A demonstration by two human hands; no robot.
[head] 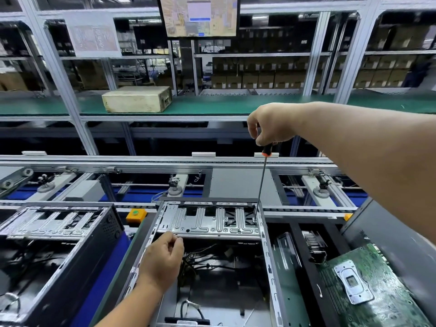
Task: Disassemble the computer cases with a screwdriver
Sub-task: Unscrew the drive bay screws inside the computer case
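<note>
Here screwdriver (261, 182) hangs below right hand (271, 123) grip.

- Open computer case (266, 256): lies flat at centre, side panel off, silver edge rails, dark interior with loose black cables.
- Drive bracket (210, 220): silver stamped metal plate across the far end of that case, ribbed, with square cut-outs.
- Screwdriver (262, 182): long thin shaft, black and orange handle, held nearly upright, tilted slightly; tip down at the bracket's right far corner, by the case rail.
- Second case (59, 244): black, open, to the left, its own silver bracket at the far end.
- Third case (401, 232): dark grey, at the right edge, partly out of view.
</note>
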